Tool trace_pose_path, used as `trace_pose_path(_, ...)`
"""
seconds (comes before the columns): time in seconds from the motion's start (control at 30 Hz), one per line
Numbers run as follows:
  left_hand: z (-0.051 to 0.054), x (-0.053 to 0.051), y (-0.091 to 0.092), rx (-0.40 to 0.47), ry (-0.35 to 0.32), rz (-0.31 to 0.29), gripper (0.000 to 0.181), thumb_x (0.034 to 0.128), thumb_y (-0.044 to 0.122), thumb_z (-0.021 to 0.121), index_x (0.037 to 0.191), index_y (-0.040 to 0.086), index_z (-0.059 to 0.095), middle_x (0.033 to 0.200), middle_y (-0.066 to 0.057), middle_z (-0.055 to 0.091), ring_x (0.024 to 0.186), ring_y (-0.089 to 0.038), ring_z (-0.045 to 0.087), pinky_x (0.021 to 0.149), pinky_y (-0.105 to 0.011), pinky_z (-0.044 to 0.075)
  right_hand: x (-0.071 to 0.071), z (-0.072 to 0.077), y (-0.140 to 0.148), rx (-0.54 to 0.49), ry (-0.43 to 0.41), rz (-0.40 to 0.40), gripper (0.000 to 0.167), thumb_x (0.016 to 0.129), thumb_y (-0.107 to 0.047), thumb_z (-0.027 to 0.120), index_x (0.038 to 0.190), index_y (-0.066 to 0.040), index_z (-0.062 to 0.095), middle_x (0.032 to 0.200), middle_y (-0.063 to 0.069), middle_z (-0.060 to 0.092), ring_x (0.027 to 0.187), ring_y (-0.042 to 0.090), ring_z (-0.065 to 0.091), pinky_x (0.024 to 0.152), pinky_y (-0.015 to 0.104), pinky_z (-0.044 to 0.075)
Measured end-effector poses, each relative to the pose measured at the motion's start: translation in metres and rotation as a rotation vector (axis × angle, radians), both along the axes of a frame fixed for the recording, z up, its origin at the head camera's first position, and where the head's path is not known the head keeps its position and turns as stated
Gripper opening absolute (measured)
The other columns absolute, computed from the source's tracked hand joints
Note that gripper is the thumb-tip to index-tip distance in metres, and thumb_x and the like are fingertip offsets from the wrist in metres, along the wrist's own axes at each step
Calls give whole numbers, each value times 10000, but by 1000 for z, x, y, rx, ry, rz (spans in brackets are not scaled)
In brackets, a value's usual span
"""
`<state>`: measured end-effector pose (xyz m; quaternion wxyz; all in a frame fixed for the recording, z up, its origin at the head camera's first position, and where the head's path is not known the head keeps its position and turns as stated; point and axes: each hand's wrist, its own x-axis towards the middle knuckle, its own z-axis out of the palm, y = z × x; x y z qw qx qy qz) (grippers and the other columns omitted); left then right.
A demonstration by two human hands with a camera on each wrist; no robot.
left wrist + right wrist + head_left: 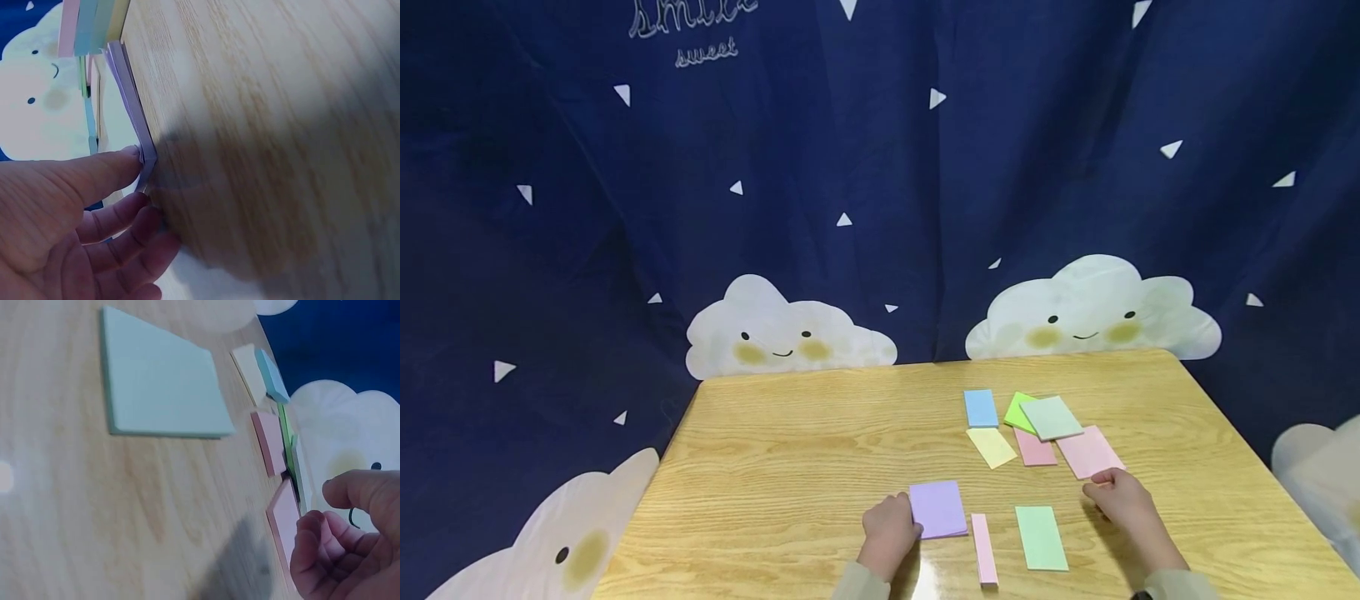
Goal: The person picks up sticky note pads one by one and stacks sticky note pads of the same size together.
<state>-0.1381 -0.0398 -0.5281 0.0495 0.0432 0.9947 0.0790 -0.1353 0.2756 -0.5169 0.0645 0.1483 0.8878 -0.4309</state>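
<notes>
A purple sticky note pad [938, 509] lies on the wooden table, its left edge between the thumb and fingers of my left hand [889, 527]. In the left wrist view, that hand [81, 219] pinches the corner of the purple pad [132, 100]. My right hand [1126, 502] hovers over the table with loosely curled fingers and nothing in them. Just beyond it is a square pink pad [1092, 452]. A mint green pad [1041, 538] lies to its left, seen large in the right wrist view. Between the mint and purple pads rests a narrow pink pad [984, 550].
Toward the back right are a blue pad [981, 408], a pale yellow pad [992, 447], a lime green pad [1019, 413] and a darker pink pad [1035, 447]. A pale grey-green pad [1052, 417] overlaps its neighbours. A navy curtain [880, 167] hangs behind the table [775, 467].
</notes>
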Motion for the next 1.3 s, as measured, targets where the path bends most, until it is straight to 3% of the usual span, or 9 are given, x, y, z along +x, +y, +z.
trace_pose_path(0.53, 0, 0, -3, 22, -16, -12, 319, 702, 305, 730, 802, 59, 553, 682, -50, 546, 624, -231, 577, 530, -371, 440, -21, 0, 27, 45, -69, -73, 364, 808, -141, 511, 997, 162, 439, 715, 135, 524, 614, 197, 518, 536, 306, 420)
trace_pose_path(0.87, 1, 0, -4, 34, -22, -8, 318, 696, 298, 736, 794, 54, 557, 679, -61, 561, 627, -244, 587, 526, -373, 439, -29, -2, 36, 110, -49, -70, 353, 817, -153, 524, 966, 160, 457, 731, 170, 552, 689, 273, 526, 593, 360, 399)
trace_pose_path(1.1, 2, -1, -4, 32, -31, -7, 323, 697, 320, 737, 773, 72, 545, 678, -53, 558, 632, -235, 587, 530, -371, 443, -34, -6, 38, 164, -53, -127, 327, 812, -160, 536, 948, 132, 478, 866, 265, 522, 800, 358, 493, 670, 429, 382)
trace_pose_path(1.3, 2, -1, -5, 57, -31, -11, 305, 695, 299, 739, 748, 85, 528, 671, -46, 548, 633, -237, 582, 539, -380, 443, -37, -11, 35, 200, -4, -139, 345, 773, -149, 566, 939, 139, 473, 864, 275, 519, 791, 369, 495, 679, 450, 388)
